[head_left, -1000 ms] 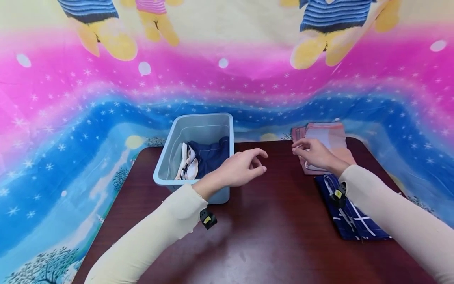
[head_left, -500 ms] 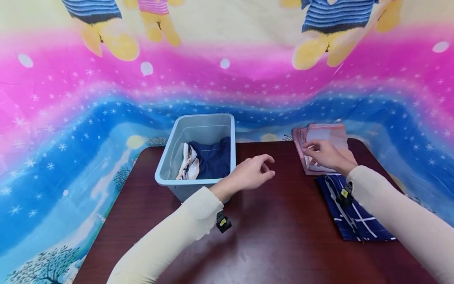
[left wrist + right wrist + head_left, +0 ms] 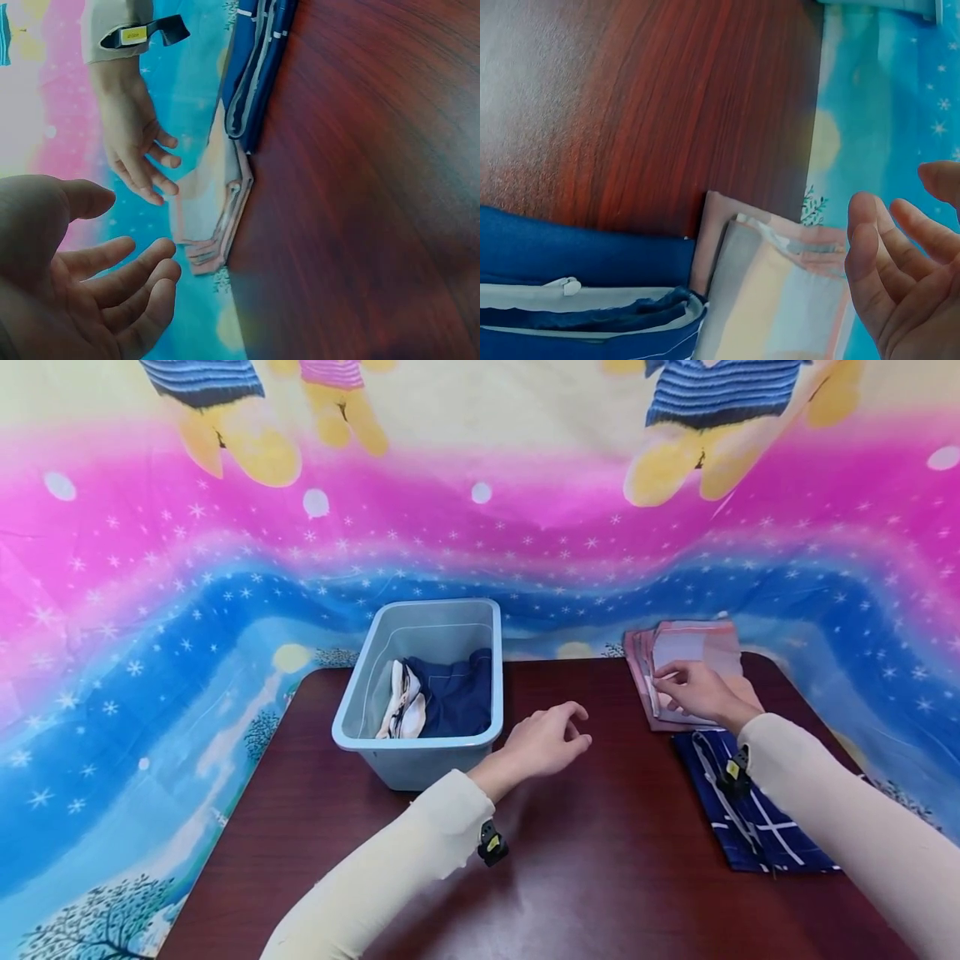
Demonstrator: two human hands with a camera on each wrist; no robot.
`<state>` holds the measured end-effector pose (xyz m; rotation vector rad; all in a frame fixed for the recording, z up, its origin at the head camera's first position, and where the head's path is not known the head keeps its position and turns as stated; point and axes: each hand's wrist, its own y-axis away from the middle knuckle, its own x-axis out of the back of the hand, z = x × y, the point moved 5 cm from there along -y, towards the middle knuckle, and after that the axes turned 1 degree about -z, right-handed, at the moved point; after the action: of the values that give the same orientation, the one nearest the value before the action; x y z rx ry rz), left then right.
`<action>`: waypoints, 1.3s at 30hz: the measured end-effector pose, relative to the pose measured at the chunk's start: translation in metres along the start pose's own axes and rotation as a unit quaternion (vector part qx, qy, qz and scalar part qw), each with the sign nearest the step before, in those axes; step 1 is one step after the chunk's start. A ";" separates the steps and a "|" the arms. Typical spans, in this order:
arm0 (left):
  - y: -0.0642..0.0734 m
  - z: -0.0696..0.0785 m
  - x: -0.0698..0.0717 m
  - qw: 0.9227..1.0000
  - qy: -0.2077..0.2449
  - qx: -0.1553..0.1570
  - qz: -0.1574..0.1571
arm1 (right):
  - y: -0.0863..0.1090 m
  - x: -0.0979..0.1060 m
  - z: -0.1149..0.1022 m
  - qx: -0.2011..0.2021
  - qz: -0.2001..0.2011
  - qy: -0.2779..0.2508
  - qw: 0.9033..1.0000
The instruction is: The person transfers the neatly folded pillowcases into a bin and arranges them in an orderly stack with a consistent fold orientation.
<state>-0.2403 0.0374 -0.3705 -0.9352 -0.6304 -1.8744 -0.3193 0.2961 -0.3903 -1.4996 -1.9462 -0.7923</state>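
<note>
My right hand (image 3: 701,692) hovers over a folded pink and white cloth (image 3: 701,643) at the back right of the table, its fingers loosely bent with nothing between them. In the right wrist view the same pink cloth (image 3: 765,292) lies beside the fingers. Nearer, under my right forearm, is a folded navy cloth (image 3: 780,839) with white lines; a zipper pull (image 3: 571,286) shows at its edge. My left hand (image 3: 546,742) hangs in the air over the table, right of the bin, fingers relaxed and holding nothing. The left wrist view shows its palm and loosely curved fingers (image 3: 124,277).
A grey-blue plastic bin (image 3: 420,765) stands at the back left of the dark red wooden table (image 3: 585,893). Inside it lie a navy cloth (image 3: 457,697) and a crumpled cream and black cloth (image 3: 405,706). A patterned curtain (image 3: 480,535) hangs behind the table.
My left hand has moved right and slightly nearer, away from the bin's rim. My right hand has shifted a little right over the pink cloth. The cloths stay where they were.
</note>
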 end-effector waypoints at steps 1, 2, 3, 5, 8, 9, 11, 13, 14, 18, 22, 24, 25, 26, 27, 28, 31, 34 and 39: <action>-0.001 -0.001 -0.003 1.000 0.001 0.001 0.002 | 0.000 0.000 0.002 -0.002 0.000 0.001 1.000; -0.003 -0.002 -0.005 1.000 0.003 0.003 0.004 | 0.000 0.001 0.004 -0.004 0.000 0.003 1.000; -0.004 -0.003 -0.008 1.000 0.005 0.005 0.005 | 0.000 0.001 0.005 -0.005 0.000 0.005 1.000; -0.007 -0.006 -0.013 1.000 0.010 0.011 0.007 | 0.000 0.002 0.009 -0.006 0.002 0.011 1.000; -0.009 -0.010 -0.018 1.000 0.015 0.016 0.007 | 0.000 0.003 0.015 -0.008 0.009 0.025 1.000; -0.009 -0.011 -0.019 1.000 0.016 0.016 0.007 | -0.001 0.003 0.017 -0.008 0.012 0.031 0.999; -0.010 -0.014 -0.021 1.000 0.017 0.018 0.005 | -0.002 0.004 0.021 -0.008 0.019 0.047 0.999; -0.011 -0.017 -0.023 1.000 0.018 0.019 0.003 | -0.002 0.003 0.026 -0.011 0.023 0.059 0.998; -0.011 -0.019 -0.024 1.000 0.018 0.022 0.002 | -0.003 0.003 0.028 -0.013 0.023 0.064 0.998; -0.012 -0.026 -0.027 0.999 0.018 0.028 0.000 | -0.005 0.000 0.035 -0.018 0.008 0.078 0.997; -0.013 -0.030 -0.030 0.999 0.016 0.033 -0.005 | -0.006 -0.005 0.040 -0.027 -0.024 0.098 0.995; -0.014 -0.032 -0.031 0.999 0.015 0.036 -0.007 | -0.007 -0.008 0.042 -0.034 -0.039 0.103 0.993; -0.014 -0.032 -0.032 0.999 0.014 0.038 -0.008 | -0.008 -0.010 0.045 -0.035 -0.045 0.104 0.993; -0.014 -0.033 -0.032 0.999 0.014 0.039 -0.008 | -0.009 -0.012 0.045 -0.034 -0.049 0.106 0.993; -0.014 -0.034 -0.032 0.999 0.014 0.040 -0.008 | -0.010 -0.014 0.046 -0.034 -0.053 0.108 0.992; -0.014 -0.034 -0.032 0.999 0.014 0.040 -0.008 | -0.011 -0.016 0.047 -0.034 -0.058 0.108 0.992; -0.014 -0.036 -0.033 0.999 0.013 0.041 -0.008 | -0.014 -0.022 0.049 -0.025 -0.067 0.115 0.991; -0.015 -0.037 -0.034 0.999 0.012 0.043 -0.009 | -0.016 -0.029 0.051 -0.019 -0.078 0.112 0.990; -0.015 -0.037 -0.034 0.999 0.015 0.038 -0.010 | -0.018 -0.040 0.053 -0.018 -0.102 0.114 0.988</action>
<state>-0.2569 0.0339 -0.4207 -0.8527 -0.6907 -1.8655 -0.3317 0.3056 -0.4573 -1.1817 -1.9390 -1.0437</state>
